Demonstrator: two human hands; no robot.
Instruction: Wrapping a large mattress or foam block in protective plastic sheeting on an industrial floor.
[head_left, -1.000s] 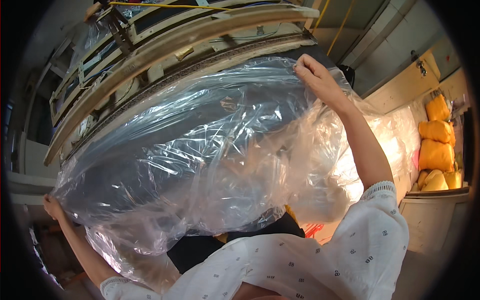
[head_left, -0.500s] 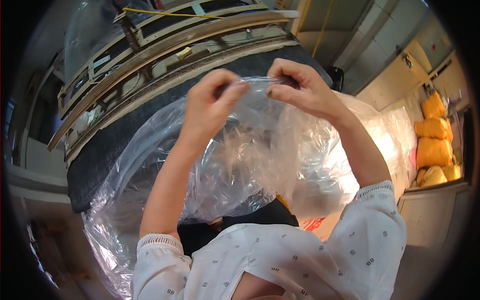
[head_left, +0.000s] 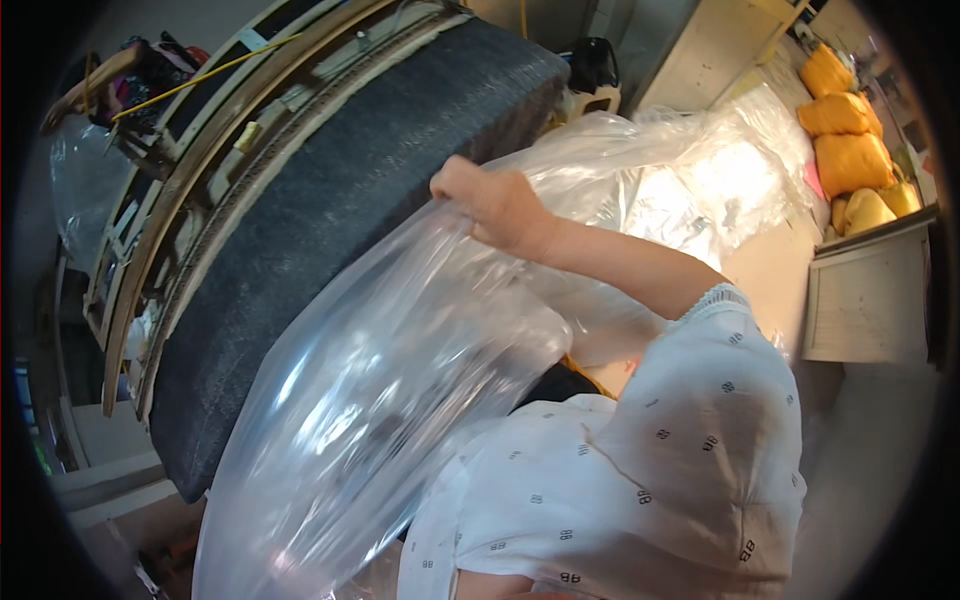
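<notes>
Single head-worn fisheye view, looking steeply down and forward over the dark cushion (head_left: pixel 340 230), close above it, wearer's sleeve (head_left: pixel 650 450) nearest the lens below it, edges bending at the rim.

Glossy clear plastic bag (head_left: pixel 400 400); matt, rough dark fabric slab (head_left: pixel 330 210); wooden frame (head_left: pixel 200 170).

Clear plastic bag (head_left: pixel 400 400) over dark upholstered slab (head_left: pixel 340 200)
</notes>
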